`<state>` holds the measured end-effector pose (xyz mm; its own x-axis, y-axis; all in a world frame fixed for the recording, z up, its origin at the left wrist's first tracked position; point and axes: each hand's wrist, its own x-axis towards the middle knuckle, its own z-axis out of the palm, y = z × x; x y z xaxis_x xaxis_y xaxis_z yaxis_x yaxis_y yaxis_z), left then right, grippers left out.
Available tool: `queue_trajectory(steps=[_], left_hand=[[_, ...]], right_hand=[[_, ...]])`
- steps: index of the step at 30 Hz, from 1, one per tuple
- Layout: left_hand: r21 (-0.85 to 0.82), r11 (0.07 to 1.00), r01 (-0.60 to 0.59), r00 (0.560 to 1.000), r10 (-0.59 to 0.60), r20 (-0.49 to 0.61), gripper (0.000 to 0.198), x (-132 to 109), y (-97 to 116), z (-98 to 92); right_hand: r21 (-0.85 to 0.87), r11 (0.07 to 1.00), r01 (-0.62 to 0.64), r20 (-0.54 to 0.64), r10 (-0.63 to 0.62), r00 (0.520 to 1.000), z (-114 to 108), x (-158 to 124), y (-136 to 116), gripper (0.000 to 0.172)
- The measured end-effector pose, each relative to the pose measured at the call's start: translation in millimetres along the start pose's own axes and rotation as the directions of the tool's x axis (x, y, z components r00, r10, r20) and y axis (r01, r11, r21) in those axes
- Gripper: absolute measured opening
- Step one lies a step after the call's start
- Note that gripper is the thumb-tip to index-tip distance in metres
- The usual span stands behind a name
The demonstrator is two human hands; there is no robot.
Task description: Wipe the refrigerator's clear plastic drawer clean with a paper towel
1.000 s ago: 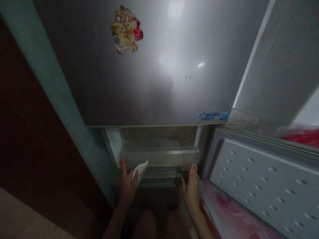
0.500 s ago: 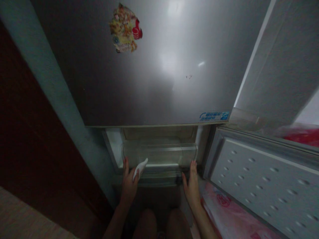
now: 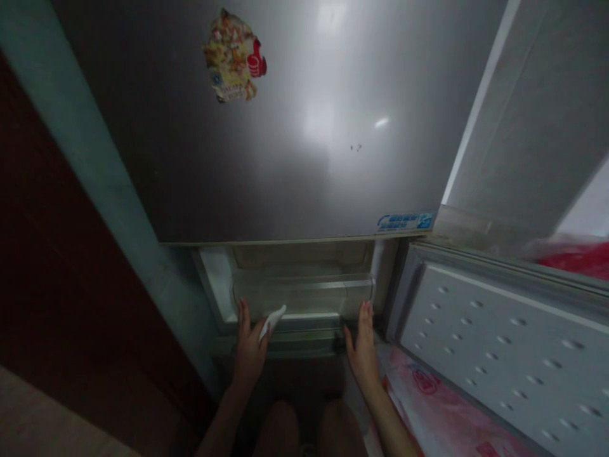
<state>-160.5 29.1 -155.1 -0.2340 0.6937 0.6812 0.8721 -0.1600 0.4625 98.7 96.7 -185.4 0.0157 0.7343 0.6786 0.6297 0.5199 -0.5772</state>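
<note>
My left hand (image 3: 250, 348) is at the left end of a clear plastic freezer drawer (image 3: 304, 295) in the lower compartment of a fridge. A crumpled white cloth (image 3: 273, 320) is pinched at its thumb, while the fingers stretch up toward the drawer front. My right hand (image 3: 364, 348) is at the drawer's right end, holding nothing. Its fingers lie straight against or very near the drawer front, with the thumb apart. The drawer sits inside the compartment below the closed upper door (image 3: 295, 158).
The lower fridge door (image 3: 504, 343) stands swung out to the right, its dimpled inner side showing. A pink-and-white plastic bag (image 3: 428, 393) lies beneath it. Red plastic (image 3: 575, 259) shows behind the door. A green wall (image 3: 118, 184) and a dark red panel (image 3: 85, 254) are at left.
Both hands stay at the drawer ends. My left hand and the cloth have shifted slightly rightward, my right hand slightly leftward. The camera view has moved a little.
</note>
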Motion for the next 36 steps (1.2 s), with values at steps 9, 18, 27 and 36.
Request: queue_trajectory(steps=[9,18,27,36], left_hand=[[0.09,0.993,-0.071,0.997,0.069,0.026,0.025,11,-4,5.3],[0.221,0.959,-0.175,0.984,0.162,0.077,0.025,32,-12,11.0],[0.253,0.945,-0.21,0.978,0.199,0.068,0.026,46,-25,22.8],[0.227,0.958,-0.174,0.984,0.16,0.078,0.026,45,-18,20.6]], right_hand=[[0.009,1.0,0.021,0.022,-0.021,1.0,7,12,8,0.066],[-0.016,1.0,0.025,0.042,-0.024,0.999,22,32,23,0.07],[-0.036,0.999,0.041,0.057,-0.039,0.998,30,42,24,0.072],[-0.032,0.999,0.027,0.076,-0.025,0.997,30,44,28,0.074]])
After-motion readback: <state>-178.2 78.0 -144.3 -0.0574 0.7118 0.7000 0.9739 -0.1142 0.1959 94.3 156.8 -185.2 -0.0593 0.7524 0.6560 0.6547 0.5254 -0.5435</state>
